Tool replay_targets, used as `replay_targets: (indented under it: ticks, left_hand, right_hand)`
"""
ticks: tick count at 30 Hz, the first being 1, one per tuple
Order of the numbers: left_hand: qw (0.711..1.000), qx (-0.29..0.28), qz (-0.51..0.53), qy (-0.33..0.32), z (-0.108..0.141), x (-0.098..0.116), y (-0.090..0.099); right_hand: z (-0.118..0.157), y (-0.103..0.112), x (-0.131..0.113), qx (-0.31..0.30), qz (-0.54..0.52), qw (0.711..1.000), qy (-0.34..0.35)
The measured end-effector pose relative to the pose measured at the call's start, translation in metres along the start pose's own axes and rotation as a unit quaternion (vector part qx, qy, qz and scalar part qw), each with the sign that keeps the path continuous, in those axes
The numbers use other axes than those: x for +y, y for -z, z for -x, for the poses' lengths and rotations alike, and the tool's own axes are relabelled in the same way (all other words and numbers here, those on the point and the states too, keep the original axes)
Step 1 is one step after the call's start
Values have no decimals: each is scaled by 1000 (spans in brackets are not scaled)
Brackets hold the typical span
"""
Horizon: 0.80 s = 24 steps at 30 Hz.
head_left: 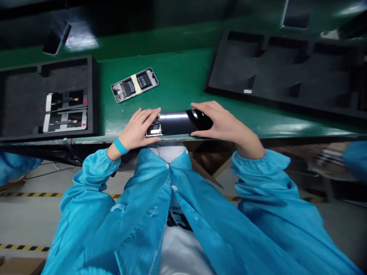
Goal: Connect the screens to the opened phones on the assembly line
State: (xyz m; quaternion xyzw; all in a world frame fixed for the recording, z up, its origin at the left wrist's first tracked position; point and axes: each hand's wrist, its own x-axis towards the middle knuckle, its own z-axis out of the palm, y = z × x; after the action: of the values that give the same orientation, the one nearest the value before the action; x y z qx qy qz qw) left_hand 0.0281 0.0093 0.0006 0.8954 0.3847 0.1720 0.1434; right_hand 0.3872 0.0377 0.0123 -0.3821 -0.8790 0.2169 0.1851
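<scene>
At the bench's front edge, an open phone body (155,128) lies between my hands, with inner parts showing at its left end. A glossy black phone screen (176,122) covers the rest of it. My left hand (139,128) grips the body's left end between fingers and thumb. My right hand (218,121) holds the screen's right end, thumb near me and fingers on the far edge. Whether the screen touches the body all along is hidden. Just beyond my left hand lies another opened phone (134,84), its battery crossed by a pale tape strip.
On the left, a black foam tray (93,88) holds two screen assemblies (65,109) with flex cables. A larger black tray (223,84) with recesses stands on the right. Farther back are a dark phone (56,38) and another device (296,15). The bench (183,76) is green.
</scene>
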Motion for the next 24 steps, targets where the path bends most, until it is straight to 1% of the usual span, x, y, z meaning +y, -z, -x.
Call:
replay_targets:
  ticks: [5,8,12,16,20,24]
  left_hand:
    - [1000,-11,1,-2,-14,12,-3]
    - [1000,-23,2,5,-17,14,-2]
    - [1000,-28,7,5,-13,12,4]
    - [999,-30,20,-2,-7,8,10]
    - [998,-38,43,-17,-8,5,11]
    - [998,-46,47,1,-10,3,10]
  right_hand:
    - [1,-1,-6,16,12,1000,16]
    - [3,-1,-9,31,28,999,31]
    - [7,4,-17,37,42,998,13]
    - [7,8,-23,32,27,999,-14]
    - [5,8,-22,37,12,999,-14]
    - [4,7,-19,43,15,999,-12]
